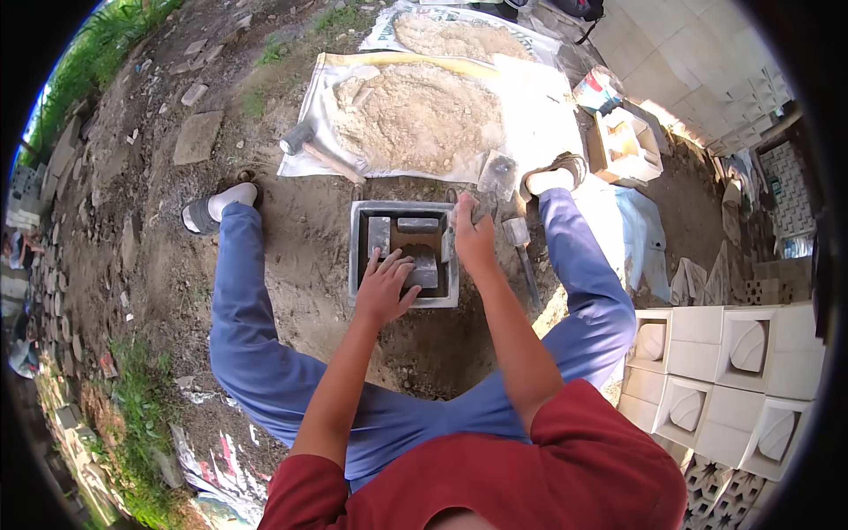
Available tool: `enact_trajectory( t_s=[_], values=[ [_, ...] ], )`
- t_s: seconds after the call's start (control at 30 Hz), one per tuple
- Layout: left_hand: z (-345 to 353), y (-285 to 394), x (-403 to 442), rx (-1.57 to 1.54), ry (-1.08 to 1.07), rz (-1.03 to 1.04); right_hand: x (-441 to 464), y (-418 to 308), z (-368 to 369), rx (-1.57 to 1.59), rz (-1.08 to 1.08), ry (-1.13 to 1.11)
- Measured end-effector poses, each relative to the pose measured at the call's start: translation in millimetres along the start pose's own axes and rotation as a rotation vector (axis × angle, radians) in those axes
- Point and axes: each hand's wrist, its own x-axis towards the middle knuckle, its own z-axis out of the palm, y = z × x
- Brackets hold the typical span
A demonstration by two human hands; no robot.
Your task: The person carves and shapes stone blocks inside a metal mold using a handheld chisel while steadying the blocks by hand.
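Observation:
A rectangular grey metal block mould (405,303) sits on the ground between my legs, with dark inner pieces (379,234) inside and a sandy-coloured bottom showing between them. My left hand (385,287) lies spread over its lower left part, fingertips on the inner pieces. At the upper right corner, my right hand (474,237) is closed around the mould's edge; the exact grip is partly hidden. A mallet (305,141) lies beyond the mould, its wooden handle pointing toward it. To the right are a flat trowel-like blade (498,174) and a small tool with a dark handle (527,265).
Ahead, a pile of sandy mix (415,115) rests on white sacking (309,115), with another pile (459,37) behind. A pale hollow block (625,146) and a bucket (598,90) stand right. Stacked patterned blocks (724,380) are close on my right; stones and grass are left.

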Motion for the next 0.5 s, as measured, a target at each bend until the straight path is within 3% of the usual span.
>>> enact_trajectory(
  t_s=[0.07, 0.13, 0.23, 0.37, 0.43, 0.5],
  values=[
    [-1.1, 6.6, -8.3, -0.014, -0.018, -0.004, -12.2, 3.3, 0.5, -0.036, 0.007, 0.062],
    [-1.9, 4.6, -3.8, -0.012, -0.009, -0.002, -4.7, 8.6, 4.1, -0.152, -0.008, -0.174],
    [-0.7, 3.4, -2.8, -0.011, -0.044, -0.028, -5.6, -9.3, -4.6, -0.096, 0.088, -0.047],
    [-0.8, 3.8, -4.9, 0.006, -0.014, -0.005, -22.5, 26.8, -1.1, -0.115, 0.06, -0.053],
    [2.4, 1.3, -4.4, 0.003, -0.002, 0.004, -21.8, 13.6, -5.6, -0.068, 0.09, -0.158],
    [1.7, 0.8, -3.1, -0.007, -0.001, 0.002, -27.1, 12.7, -8.9, -0.04, 0.094, -0.075]
  ],
)
